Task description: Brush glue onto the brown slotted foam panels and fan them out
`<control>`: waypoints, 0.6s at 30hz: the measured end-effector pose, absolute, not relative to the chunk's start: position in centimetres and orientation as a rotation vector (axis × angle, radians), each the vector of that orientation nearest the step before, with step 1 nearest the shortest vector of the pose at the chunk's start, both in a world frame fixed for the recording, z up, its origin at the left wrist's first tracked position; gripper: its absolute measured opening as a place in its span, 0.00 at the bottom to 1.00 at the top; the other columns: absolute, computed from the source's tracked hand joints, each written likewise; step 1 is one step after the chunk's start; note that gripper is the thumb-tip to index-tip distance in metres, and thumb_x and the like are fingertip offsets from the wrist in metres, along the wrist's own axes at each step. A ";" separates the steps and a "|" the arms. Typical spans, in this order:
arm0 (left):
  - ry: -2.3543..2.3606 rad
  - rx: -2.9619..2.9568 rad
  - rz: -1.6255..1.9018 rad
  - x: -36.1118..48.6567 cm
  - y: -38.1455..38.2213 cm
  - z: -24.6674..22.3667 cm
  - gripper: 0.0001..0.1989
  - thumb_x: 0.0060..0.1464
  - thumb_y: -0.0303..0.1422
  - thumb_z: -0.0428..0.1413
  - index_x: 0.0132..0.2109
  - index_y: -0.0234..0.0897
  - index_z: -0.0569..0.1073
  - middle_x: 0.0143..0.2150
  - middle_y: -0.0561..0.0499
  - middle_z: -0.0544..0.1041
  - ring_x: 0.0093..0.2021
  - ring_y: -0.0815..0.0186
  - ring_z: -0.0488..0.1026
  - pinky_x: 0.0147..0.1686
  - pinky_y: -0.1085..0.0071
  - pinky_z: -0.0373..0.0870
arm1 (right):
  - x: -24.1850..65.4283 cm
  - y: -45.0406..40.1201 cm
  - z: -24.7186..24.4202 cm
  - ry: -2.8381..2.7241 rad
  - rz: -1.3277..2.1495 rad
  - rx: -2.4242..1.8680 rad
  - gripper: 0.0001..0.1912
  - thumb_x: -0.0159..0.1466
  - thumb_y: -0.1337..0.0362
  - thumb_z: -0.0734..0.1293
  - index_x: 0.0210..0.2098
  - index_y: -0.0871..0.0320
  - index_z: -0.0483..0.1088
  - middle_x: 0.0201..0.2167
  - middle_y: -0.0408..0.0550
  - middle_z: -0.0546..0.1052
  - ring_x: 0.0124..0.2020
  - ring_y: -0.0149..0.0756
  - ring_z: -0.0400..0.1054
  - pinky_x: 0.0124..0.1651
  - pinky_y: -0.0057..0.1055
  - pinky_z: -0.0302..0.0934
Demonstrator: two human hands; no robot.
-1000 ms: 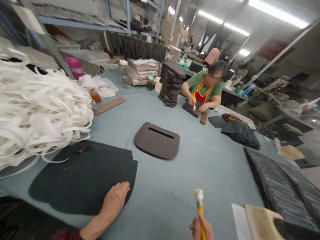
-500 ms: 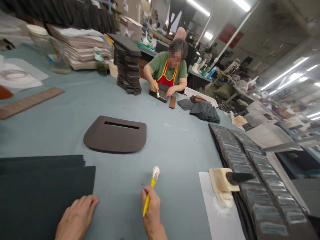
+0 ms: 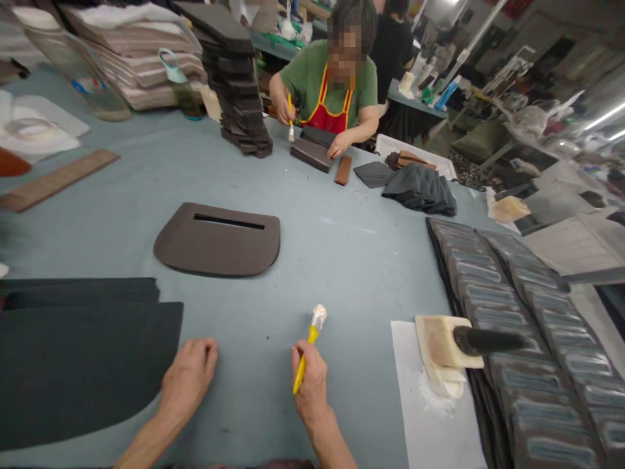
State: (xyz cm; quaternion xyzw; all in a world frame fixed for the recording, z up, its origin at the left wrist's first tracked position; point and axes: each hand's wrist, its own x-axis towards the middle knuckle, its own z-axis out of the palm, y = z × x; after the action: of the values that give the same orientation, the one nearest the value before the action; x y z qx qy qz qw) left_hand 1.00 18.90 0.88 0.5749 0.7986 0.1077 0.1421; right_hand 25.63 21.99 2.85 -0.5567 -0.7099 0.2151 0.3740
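My right hand [image 3: 310, 376] is closed around the yellow handle of a brush [image 3: 313, 333]. Its bristle end points away from me and is coated in white paste. My left hand [image 3: 189, 370] rests on the table with its fingers curled in and nothing visible in them. Right beside it, on the left, lie overlapping black sheets of material [image 3: 88, 365] with one rounded edge. Ahead of both hands a dark brown flap piece [image 3: 217, 251] with a long slot lies flat on the table.
A white block-shaped container [image 3: 442, 342] with a black spout stands on white paper [image 3: 407, 404]. Rows of overlapping dark slotted pieces [image 3: 532, 378] lie at right. Across the blue-grey table [image 3: 342, 260], a co-worker [image 3: 325, 85] holds another brush. A stack of dark pieces [image 3: 239, 91] stands far left.
My left hand has come off the black sheets' edge to the right, its fingers now curled in. The brush in my right hand has shifted slightly. The co-worker's brush has lifted off the dark piece.
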 end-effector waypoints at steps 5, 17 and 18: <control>2.216 1.859 0.267 6.7 20.5 2.1 0.16 0.62 0.38 0.41 0.41 0.36 0.70 0.39 0.45 0.73 0.41 0.61 0.69 0.42 0.64 0.66 | 27.7 23.3 3.3 -1.828 0.496 -1.446 0.07 0.68 0.67 0.59 0.39 0.59 0.68 0.28 0.45 0.72 0.28 0.30 0.68 0.34 0.25 0.64; 2.592 1.357 0.015 -2.2 19.3 1.9 0.15 0.59 0.33 0.42 0.47 0.32 0.69 0.43 0.42 0.73 0.42 0.59 0.73 0.41 0.65 0.68 | 29.1 25.7 1.9 -1.790 0.540 -1.390 0.08 0.68 0.64 0.60 0.41 0.59 0.69 0.30 0.47 0.74 0.31 0.31 0.70 0.38 0.27 0.66; 2.517 1.366 0.146 -0.8 20.1 1.9 0.14 0.58 0.32 0.43 0.45 0.34 0.69 0.43 0.44 0.74 0.41 0.61 0.73 0.42 0.65 0.68 | 28.5 26.1 1.9 -1.809 0.556 -1.365 0.08 0.67 0.64 0.60 0.42 0.59 0.68 0.30 0.47 0.74 0.31 0.32 0.70 0.38 0.28 0.66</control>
State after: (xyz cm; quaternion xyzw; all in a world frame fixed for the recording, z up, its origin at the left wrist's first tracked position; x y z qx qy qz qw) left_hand -0.76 20.11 1.91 0.4720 0.8695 0.0506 0.1363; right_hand 28.54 26.13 1.94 -0.5378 -0.7128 0.2190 0.3933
